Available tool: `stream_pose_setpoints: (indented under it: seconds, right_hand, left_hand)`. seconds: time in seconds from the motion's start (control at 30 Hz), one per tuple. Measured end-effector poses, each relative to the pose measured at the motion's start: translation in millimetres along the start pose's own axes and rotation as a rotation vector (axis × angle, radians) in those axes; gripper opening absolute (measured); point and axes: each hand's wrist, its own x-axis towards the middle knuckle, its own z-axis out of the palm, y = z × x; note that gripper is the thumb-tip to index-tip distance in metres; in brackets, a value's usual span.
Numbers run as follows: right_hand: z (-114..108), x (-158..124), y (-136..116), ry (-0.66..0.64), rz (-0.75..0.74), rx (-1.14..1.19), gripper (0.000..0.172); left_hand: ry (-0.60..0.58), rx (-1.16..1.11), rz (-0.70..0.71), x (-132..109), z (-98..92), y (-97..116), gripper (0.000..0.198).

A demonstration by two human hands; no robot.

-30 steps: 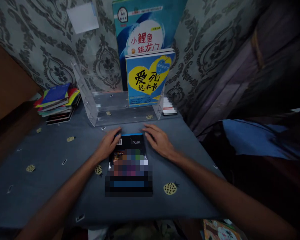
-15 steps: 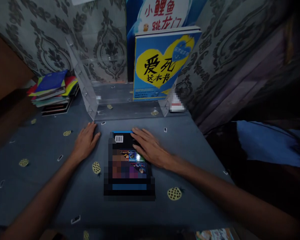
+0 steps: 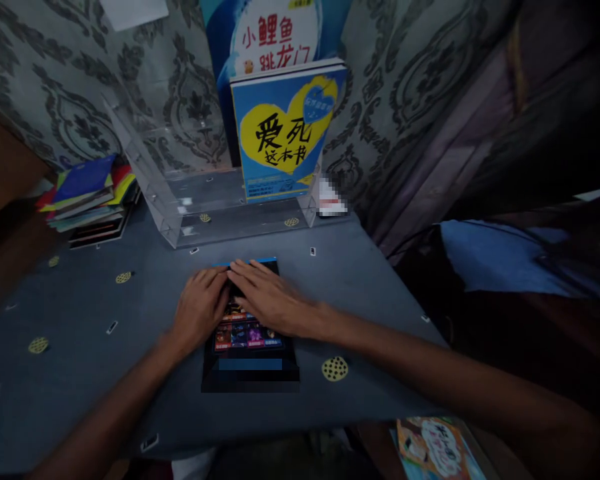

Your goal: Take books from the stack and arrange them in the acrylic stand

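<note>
Black book point(image 3: 250, 340): is lying flat on the surface point(image 3: 80, 300), near middle. Left hand point(image 3: 200, 303): is resting over the book's far left part, grip open, fingers slightly bending, holding nothing. Right hand point(image 3: 270, 300): is lying across its far right part, grip open, fingers extending, holding nothing. Clear stand point(image 3: 165, 223): is standing beyond, blue-and-yellow book point(image 3: 280, 133) occupying its right side. Booklet stack point(image 3: 87, 187): is lying far left.

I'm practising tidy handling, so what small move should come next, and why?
Perhaps slide the right hand outward to the dark book's right edge: it lies across the cover, its fingers meeting the left hand near the top, while that edge is exposed lower down.
</note>
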Motion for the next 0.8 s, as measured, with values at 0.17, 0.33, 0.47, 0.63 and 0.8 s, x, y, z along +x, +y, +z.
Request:
stream_pose_setpoints:
  seconds: [0.17, 0.33, 0.47, 0.63, 0.8]
  right_hand:
    - [7, 1, -3, -0.044, 0.048, 0.011, 0.060]
    - [-5, -12, 5, -0.069, 0.095, 0.001, 0.063]
    - [-11, -24, 15, -0.035, 0.140, -0.009, 0.061]
    - [-17, -34, 26, -0.005, 0.184, -0.032, 0.058]
    - [-21, -32, 31, 0.025, 0.190, -0.069, 0.051]
  left_hand:
    - [0.016, 0.017, 0.016, -6, 6.8, -2, 0.034]
    - [0.013, 0.014, 0.009, -6, 6.9, -3, 0.034]
    - [0.000, 0.027, 0.011, -6, 6.9, -2, 0.034]
    - [-0.014, 0.067, 0.023, -5, 5.5, -4, 0.034]
    - [-0.134, 0.112, 0.016, 5, -0.5, -5, 0.039]
